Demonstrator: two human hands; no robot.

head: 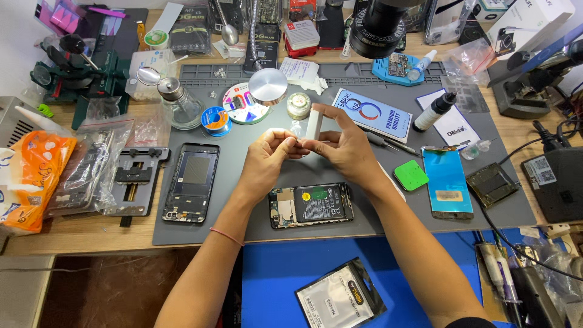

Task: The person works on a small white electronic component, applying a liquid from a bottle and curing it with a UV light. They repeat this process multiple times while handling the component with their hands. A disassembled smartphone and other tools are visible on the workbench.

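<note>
Both hands meet above the grey mat (255, 225) at the centre of the surface. The right hand (343, 149) grips a small white rectangular block (314, 123), held upright between thumb and fingers. The left hand (267, 155) is closed in a pinch on something small and thin at the lower end of that block; what the pinched piece is cannot be told from this view.

Landmark: the opened phone (311, 205), lying face down with its battery and circuit board exposed.

- The hands and the white block are just behind the opened phone, raised clear of the mat.
- A black phone frame (191, 182) lies to the left of the opened phone, on the same mat.
- A green square pad (411, 175) and a blue-faced screen panel (447, 182) lie to its right.
- A small white bottle with a black cap (435, 112) stands behind and to the right.
- A sealed parts pouch (341, 296) lies in front of it, on the blue sheet.

Step in hand, as judged: a strip or film is being drawn or peeled from the white block, while the phone stays open and untouched.

The next move appears to call for a steady pull by the left hand, with the right hand holding the block still, and care to keep the thin piece from folding or sticking to the fingers.
</note>
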